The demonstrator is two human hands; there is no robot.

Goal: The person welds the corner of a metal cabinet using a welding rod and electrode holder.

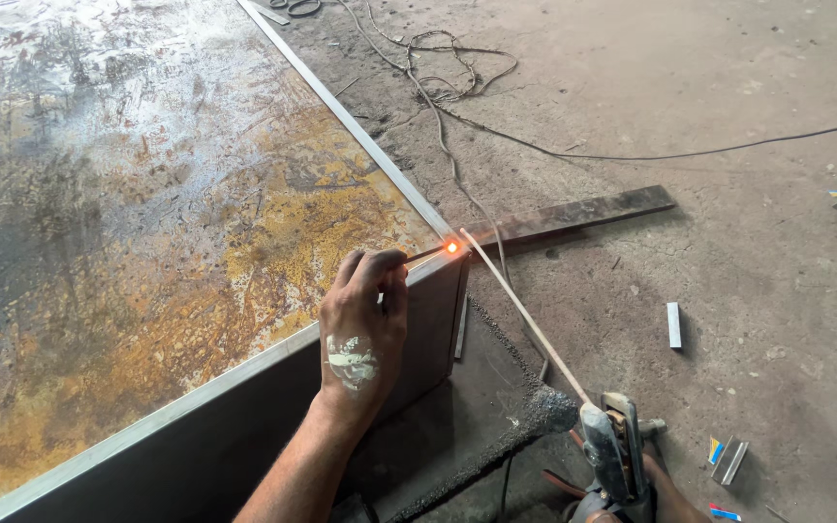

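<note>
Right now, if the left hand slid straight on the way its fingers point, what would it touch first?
Probably the glowing tip of the welding rod at the corner of the rusty sheet; the left hand points that way, though depth is unclear.

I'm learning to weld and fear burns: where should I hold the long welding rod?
Hold the welding rod by its lower end at the clamp holder, coming from below right. Its far tip glows orange at the steel sheet's corner, so keep fingers away.
</note>
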